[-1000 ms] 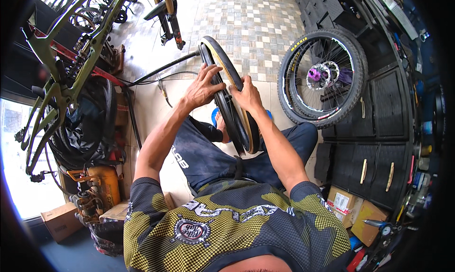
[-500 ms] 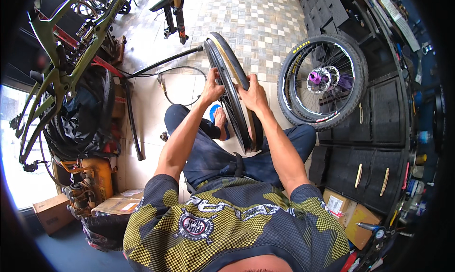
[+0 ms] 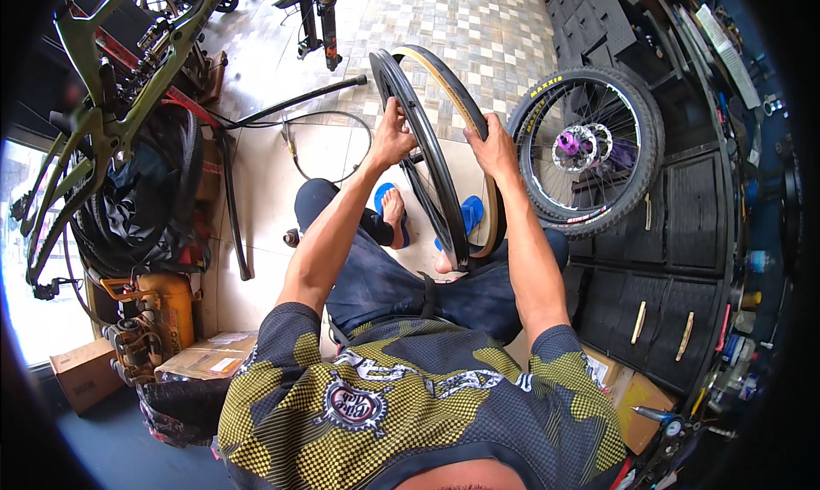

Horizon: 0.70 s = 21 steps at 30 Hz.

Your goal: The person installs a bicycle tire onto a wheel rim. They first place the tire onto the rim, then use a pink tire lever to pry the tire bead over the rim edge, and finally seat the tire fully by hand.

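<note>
A black bicycle wheel (image 3: 437, 161) stands on edge between my knees, tilted and seen almost edge-on. My left hand (image 3: 392, 137) grips its left side, with the fingers curled at the rim and partly hidden. To its right is a black bicycle tyre (image 3: 459, 90) with a tan sidewall. My right hand (image 3: 495, 148) is closed around the tyre's right side, thumb on the tan wall. A gap shows between tyre and rim along the middle, while they come close together at the far and near ends.
At right, a mountain bike wheel (image 3: 535, 131) with a knobbly tyre leans against black drawers (image 3: 683, 208). A black stand leg (image 3: 299, 103) and a looped cable (image 3: 369, 148) lie on the left floor. A green bike frame (image 3: 128, 123) hangs at left above an orange compressor (image 3: 171, 306).
My right hand has moved right with the tyre, widening the gap to the rim. Wheel and tyre have risen slightly away from me, and a second blue sandal now shows between them.
</note>
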Each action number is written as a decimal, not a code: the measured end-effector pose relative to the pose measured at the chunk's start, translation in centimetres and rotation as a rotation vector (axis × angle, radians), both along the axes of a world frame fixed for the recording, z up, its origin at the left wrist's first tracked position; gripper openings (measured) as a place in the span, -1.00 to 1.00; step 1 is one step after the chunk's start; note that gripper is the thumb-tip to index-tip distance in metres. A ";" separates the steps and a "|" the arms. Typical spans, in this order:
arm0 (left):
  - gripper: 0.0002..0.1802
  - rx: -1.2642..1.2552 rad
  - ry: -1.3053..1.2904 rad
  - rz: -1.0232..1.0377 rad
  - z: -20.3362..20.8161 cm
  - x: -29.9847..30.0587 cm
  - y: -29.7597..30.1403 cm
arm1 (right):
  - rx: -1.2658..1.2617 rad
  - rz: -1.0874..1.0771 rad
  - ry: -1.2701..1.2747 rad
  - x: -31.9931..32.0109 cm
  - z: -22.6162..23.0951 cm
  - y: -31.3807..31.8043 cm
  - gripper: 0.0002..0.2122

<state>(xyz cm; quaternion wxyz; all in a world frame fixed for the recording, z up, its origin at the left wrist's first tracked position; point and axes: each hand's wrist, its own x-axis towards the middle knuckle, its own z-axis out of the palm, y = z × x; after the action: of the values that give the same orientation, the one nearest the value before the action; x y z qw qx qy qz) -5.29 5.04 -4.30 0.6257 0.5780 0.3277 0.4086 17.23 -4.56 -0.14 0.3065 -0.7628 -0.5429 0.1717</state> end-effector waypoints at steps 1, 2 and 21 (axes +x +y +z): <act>-0.26 -0.009 -0.026 -0.012 -0.6 0.2 0.0 | 0.006 0.010 -0.001 0.1 0.0 0.1 -0.54; -0.26 0.020 -0.006 -0.008 -1.1 0.4 0.0 | 0.013 0.020 -0.003 0.1 0.0 0.2 -0.54; -0.22 0.068 0.119 0.082 -4.3 1.2 1.2 | -0.001 0.061 0.086 -3.1 0.2 -0.4 -0.49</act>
<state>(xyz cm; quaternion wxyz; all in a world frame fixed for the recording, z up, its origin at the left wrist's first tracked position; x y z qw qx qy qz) -4.05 6.22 -8.64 0.5679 0.6084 0.3738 0.4095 14.10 -4.95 0.10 0.3240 -0.7380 -0.5520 0.2140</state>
